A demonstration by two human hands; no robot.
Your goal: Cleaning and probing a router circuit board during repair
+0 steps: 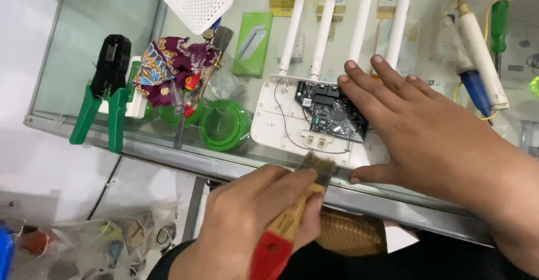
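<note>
A glass-topped bench (pixel 84 44) with a metal front edge stands over a pale floor; on it lies an opened white router (pixel 292 123), right hand (pixel 415 128) spread flat across it, left hand (pixel 252 218) gripping a red-handled brush (pixel 292 218) at its near edge

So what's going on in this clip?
A person has an opened white router with four antennas lying on a glass counter, its circuit board exposed. The right hand lies flat on the router; the left hand holds a red-handled brush with its bristles at the case's near edge.
</note>
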